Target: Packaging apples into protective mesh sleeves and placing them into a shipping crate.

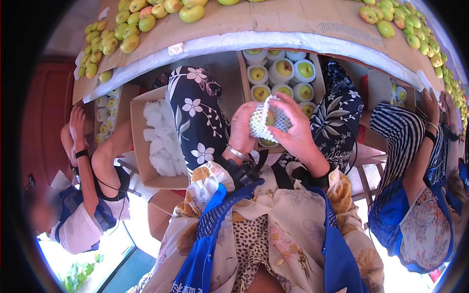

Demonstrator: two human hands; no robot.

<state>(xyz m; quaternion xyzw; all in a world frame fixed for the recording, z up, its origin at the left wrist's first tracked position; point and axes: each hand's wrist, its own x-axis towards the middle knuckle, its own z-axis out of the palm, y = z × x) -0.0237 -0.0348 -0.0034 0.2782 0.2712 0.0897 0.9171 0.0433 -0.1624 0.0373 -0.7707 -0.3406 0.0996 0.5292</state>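
Between my knees, my left hand (pixel 240 126) grips a yellow-green apple (pixel 270 118) partly covered by a white foam net sleeve (pixel 259 121). My right hand (pixel 301 133) has thumb and fingers on the sleeve's opening, spread around its edge. Part of the apple shows through that opening. Just beyond my hands stands an open cardboard carton (pixel 320 82) with rows of apples in foam sleeves (pixel 283 69). My hands hide its near part.
A carton (pixel 138 150) of loose foam sleeves (pixel 161 135) stands by my left knee. Bare apples (pixel 132 27) lie on the cardboard-covered table (pixel 278 18), whose padded edge (pixel 256 42) overhangs my knees. Co-workers sit at left (pixel 80 216) and right (pixel 421 219), with cartons of sleeved apples (pixel 107 115) near them.
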